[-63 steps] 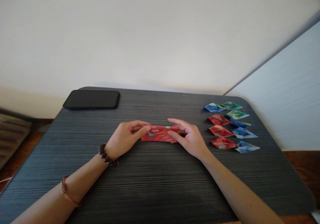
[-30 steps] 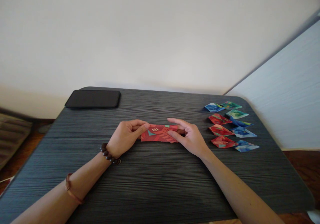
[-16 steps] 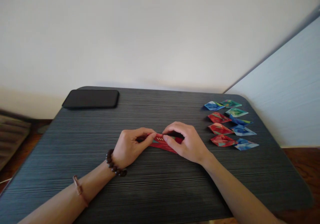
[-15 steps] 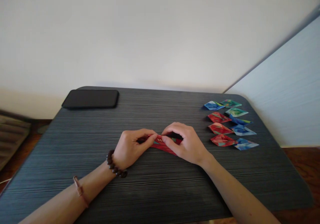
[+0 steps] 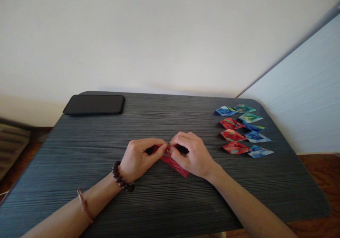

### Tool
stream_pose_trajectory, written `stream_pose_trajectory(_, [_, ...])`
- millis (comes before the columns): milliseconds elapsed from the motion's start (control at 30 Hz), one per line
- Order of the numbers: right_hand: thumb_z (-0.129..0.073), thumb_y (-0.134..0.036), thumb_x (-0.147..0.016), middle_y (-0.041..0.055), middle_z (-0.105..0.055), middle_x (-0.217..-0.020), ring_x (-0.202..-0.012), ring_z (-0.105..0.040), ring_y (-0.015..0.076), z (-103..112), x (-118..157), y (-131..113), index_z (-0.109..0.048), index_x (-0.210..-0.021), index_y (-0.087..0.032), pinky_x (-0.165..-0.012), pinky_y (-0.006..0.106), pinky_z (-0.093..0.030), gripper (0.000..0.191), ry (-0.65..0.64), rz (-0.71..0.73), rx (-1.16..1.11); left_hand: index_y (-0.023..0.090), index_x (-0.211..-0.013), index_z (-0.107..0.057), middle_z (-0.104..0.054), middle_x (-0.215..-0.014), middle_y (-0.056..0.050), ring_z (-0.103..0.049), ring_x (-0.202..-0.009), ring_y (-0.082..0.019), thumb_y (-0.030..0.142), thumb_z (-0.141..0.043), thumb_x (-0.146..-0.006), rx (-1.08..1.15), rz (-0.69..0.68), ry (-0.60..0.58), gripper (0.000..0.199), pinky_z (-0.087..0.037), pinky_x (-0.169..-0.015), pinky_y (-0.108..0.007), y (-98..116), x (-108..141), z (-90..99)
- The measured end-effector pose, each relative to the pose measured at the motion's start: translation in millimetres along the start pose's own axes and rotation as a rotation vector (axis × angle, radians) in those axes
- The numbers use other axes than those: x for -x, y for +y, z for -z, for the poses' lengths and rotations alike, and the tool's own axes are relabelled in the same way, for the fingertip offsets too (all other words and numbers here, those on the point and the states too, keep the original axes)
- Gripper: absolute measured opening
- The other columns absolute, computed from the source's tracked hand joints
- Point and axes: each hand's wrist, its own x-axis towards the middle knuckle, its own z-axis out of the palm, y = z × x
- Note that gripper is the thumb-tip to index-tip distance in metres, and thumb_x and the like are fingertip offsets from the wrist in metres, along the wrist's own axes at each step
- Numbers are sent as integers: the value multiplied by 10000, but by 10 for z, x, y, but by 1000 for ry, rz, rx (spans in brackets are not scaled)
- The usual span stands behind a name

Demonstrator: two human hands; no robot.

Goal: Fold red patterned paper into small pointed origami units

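Observation:
Between my hands is a red patterned piece of folded paper (image 5: pixel 175 164), low over the dark table. My left hand (image 5: pixel 142 158) pinches its upper left edge between thumb and forefinger. My right hand (image 5: pixel 192 156) pinches the same edge just beside the left fingertips, with its other fingers curled. One corner of the paper points down toward me, below the right thumb. Part of the sheet is hidden behind the fingers.
Several folded paper pieces lie at the right: a red one (image 5: pixel 236 147), a blue one (image 5: pixel 260 152) and a green one (image 5: pixel 250 118) among them. A black phone (image 5: pixel 94 104) rests at the table's (image 5: pixel 164 114) back left. A wall (image 5: pixel 170 36) stands behind.
The red paper has turned, so its lower corner now points more toward me. Both hands stay pinched on it, and the right hand has shifted slightly left.

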Motion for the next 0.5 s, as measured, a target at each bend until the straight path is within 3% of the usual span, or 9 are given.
stream_pose_trajectory(200, [-503,-154,-793,-12,-602,-733,-680,-537,116,77,12,107,-550,-728,-187,-708,264,-356,87,-22,-34,17,198,-815,-693,-727,-813,-2,-660,-725,-162,355,-563,-807,-7,150,48,204,-510,-673,-230,-110,-63,128])
stream_pose_trajectory(500, [-513,-136,-765,-13,-577,-696,-637,-526,114,170,36,184,-535,-697,-188,-644,244,-372,89,-30,-79,-33,193,-831,-703,-726,-817,-4,-661,-729,-163,395,-584,-796,39,245,77,236,-523,-674,-221,-220,-113,201])
